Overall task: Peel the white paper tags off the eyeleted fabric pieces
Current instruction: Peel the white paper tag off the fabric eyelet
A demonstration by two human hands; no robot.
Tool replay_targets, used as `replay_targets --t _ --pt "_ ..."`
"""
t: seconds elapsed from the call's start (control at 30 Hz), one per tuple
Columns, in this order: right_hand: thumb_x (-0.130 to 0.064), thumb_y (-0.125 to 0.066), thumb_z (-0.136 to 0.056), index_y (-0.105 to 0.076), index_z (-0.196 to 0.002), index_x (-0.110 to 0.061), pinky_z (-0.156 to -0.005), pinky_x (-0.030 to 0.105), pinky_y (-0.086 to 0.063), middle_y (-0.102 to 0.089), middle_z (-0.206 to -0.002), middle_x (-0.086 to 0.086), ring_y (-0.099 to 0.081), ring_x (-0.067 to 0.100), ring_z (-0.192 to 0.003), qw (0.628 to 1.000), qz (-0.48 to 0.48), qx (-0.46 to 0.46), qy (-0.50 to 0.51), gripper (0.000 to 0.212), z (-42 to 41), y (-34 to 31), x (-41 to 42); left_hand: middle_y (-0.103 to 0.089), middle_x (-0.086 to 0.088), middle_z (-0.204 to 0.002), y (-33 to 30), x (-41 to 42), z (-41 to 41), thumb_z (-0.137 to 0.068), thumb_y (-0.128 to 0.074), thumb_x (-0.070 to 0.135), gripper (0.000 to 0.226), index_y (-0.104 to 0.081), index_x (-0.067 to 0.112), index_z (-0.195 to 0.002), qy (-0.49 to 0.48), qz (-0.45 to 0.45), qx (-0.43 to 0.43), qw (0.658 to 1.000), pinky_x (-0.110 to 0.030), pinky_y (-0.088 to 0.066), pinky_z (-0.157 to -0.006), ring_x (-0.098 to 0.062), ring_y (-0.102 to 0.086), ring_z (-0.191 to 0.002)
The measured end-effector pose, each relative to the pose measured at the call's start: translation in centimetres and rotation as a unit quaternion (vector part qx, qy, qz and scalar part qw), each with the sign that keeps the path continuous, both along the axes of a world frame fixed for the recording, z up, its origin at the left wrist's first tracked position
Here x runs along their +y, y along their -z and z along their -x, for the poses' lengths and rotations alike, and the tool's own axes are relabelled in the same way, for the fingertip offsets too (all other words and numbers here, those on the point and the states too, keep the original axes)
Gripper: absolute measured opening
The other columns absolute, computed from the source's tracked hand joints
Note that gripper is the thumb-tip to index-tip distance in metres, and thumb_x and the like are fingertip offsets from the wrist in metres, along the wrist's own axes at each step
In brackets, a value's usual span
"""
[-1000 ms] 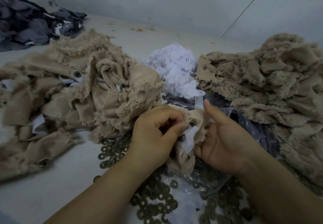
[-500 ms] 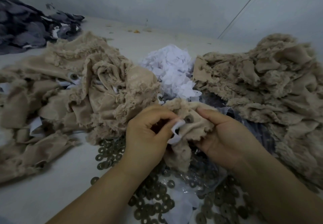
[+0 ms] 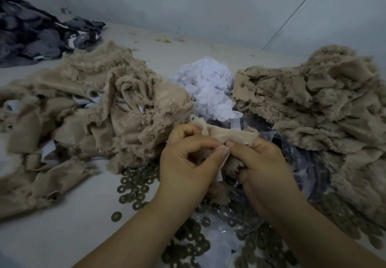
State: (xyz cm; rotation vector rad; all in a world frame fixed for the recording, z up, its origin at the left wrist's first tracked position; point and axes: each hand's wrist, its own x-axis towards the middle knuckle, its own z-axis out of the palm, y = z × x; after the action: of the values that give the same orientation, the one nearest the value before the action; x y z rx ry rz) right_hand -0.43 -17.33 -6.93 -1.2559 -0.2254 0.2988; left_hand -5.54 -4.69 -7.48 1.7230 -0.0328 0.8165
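The left hand pinches a white paper tag between thumb and forefinger. The right hand touches it, fingers curled round one tan fabric piece held above the counter. Two heaps of frayed tan fabric lie on the counter: the left heap shows tags and one eyelet, the right heap shows neither. Between them sits one pile of peeled tags. Many metal rings, too many to count, lie scattered beneath the hands. One dark fabric pile lies far left.
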Motion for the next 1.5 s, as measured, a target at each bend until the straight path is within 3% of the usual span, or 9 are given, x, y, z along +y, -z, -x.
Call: replay_targets --t 0.17,0.27,0.37,0.6,0.87,1.0,1.2,1.37,1.5 --pt "-0.022 -0.071 -0.082 -0.076 -0.084 -0.005 -0.071 0.036 -0.062 -0.073 -0.092 0.023 -0.073 0.03 -0.083 0.994 -0.064 0.074 -0.052 0.018 0.1 -0.4 0.0 -0.057 0.003 -0.072 0.5 0.0 0.0 -0.075 -0.081 0.007 0.008 -0.077 0.013 -0.074 0.005 -0.081 -0.007 0.997 -0.014 -0.042 -0.064 -0.01 -0.055 -0.069" --pt "-0.022 -0.068 -0.081 -0.068 -0.114 0.002 -0.084 0.042 -0.062 -0.073 -0.11 0.024 -0.072 0.037 -0.101 0.988 -0.051 0.133 -0.056 0.04 0.0 -0.5 0.0 -0.056 0.001 -0.074 0.6 0.0 0.0 -0.076 -0.08 0.008 0.005 -0.077 0.012 -0.075 -0.007 -0.127 -0.031 0.991 -0.014 -0.042 -0.064 -0.009 -0.054 -0.07" --pt "-0.021 -0.063 -0.084 -0.062 -0.124 0.004 -0.09 0.044 -0.059 -0.072 -0.115 0.024 -0.07 0.037 -0.108 0.984 -0.051 0.163 -0.049 0.047 -0.1 -0.7 0.2 -0.057 0.0 -0.074 0.7 0.2 -0.1 -0.077 -0.08 0.005 0.008 -0.078 0.012 -0.079 -0.001 -0.102 -0.034 0.994 -0.015 -0.044 -0.064 -0.009 -0.056 -0.07" --pt "-0.024 -0.047 -0.103 -0.071 -0.109 0.0 -0.085 0.041 -0.06 -0.075 -0.107 0.02 -0.073 0.033 -0.101 0.993 -0.016 0.119 -0.018 0.034 0.1 -0.2 0.3 -0.066 0.003 -0.077 1.0 0.4 -0.2 -0.075 -0.081 0.007 0.007 -0.078 0.011 -0.079 -0.012 -0.094 -0.053 0.994 -0.016 -0.049 -0.069 -0.008 -0.063 -0.074" --pt "-0.027 -0.044 -0.104 -0.062 -0.125 0.002 -0.083 0.043 -0.062 -0.072 -0.114 0.023 -0.071 0.037 -0.105 0.981 -0.034 0.185 -0.056 0.039 0.5 -0.7 0.5 -0.065 0.008 -0.068 1.0 0.2 -0.2 -0.07 -0.084 0.018 0.018 -0.068 0.011 -0.065 -0.01 -0.057 -0.049 0.997 -0.019 -0.048 -0.062 -0.009 -0.061 -0.065" --pt "-0.035 -0.048 -0.102 -0.062 -0.126 0.002 -0.073 0.043 -0.062 -0.071 -0.115 0.027 -0.069 0.041 -0.106 0.97 -0.004 0.234 -0.06 0.046 0.4 -0.9 0.4 -0.066 0.004 -0.067 0.9 0.2 -0.1 -0.067 -0.085 0.022 0.02 -0.068 0.012 -0.063 0.0 -0.055 -0.044 0.998 -0.023 -0.05 -0.061 -0.011 -0.062 -0.065" --pt "-0.04 -0.049 -0.102 -0.06 -0.129 0.0 -0.097 0.053 -0.052 -0.069 -0.119 0.026 -0.066 0.043 -0.112 0.965 -0.003 0.258 -0.039 0.05 0.0 -0.9 0.4 -0.069 0.006 -0.074 0.9 0.5 0.0 -0.07 -0.086 0.022 0.017 -0.071 0.012 -0.071 0.022 -0.059 -0.048 0.997 -0.019 -0.05 -0.068 -0.009 -0.064 -0.073" --pt "-0.036 -0.064 -0.086 -0.068 -0.117 0.0 -0.074 0.043 -0.06 -0.072 -0.113 0.025 -0.072 0.037 -0.099 0.973 -0.018 0.217 -0.082 0.048 0.3 -1.0 0.3 -0.065 0.006 -0.069 1.0 0.5 -0.2 -0.076 -0.079 0.018 0.014 -0.068 0.012 -0.069 -0.007 -0.027 -0.03 0.999 -0.023 -0.051 -0.062 -0.012 -0.062 -0.067" --pt "-0.024 -0.069 -0.082 -0.069 -0.117 0.004 -0.077 0.042 -0.062 -0.07 -0.116 0.028 -0.071 0.034 -0.096 0.967 -0.021 0.225 -0.117 0.045 0.1 -1.0 0.1 -0.062 0.005 -0.068 1.0 0.6 -0.2 -0.08 -0.075 0.02 0.015 -0.065 0.015 -0.069 0.005 -0.004 -0.005 1.0 -0.026 -0.051 -0.06 -0.011 -0.059 -0.064"
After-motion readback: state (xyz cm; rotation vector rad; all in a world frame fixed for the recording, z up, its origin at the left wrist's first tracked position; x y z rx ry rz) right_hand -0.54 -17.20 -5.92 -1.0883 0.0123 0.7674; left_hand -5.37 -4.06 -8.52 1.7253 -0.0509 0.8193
